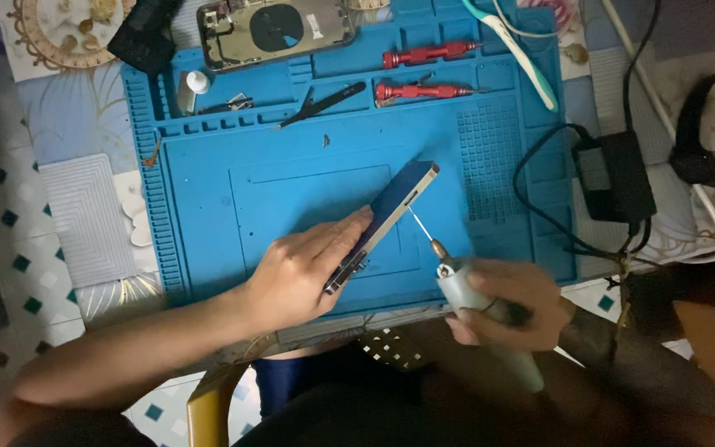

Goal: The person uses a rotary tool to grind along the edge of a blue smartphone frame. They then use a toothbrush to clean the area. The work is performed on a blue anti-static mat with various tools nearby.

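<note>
Blue mat (208, 232): L hand (299, 277) fingers clamp phone frame (386, 219) tilted; R hand (506, 302) grips rotary tool (477, 298) at edge.

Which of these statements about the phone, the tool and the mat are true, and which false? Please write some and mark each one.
1. The left hand holds the phone on its edge on the blue mat. True.
2. The right hand is empty. False: it grips a grey powered tool, whose thin bit meets the phone's side.
3. Two red screwdrivers lie at the mat's top. True.
4. The tweezers are in the left hand. False: they lie on the mat, apart from both hands.
5. The black adapter lies on the mat. False: it lies beside it.
</note>
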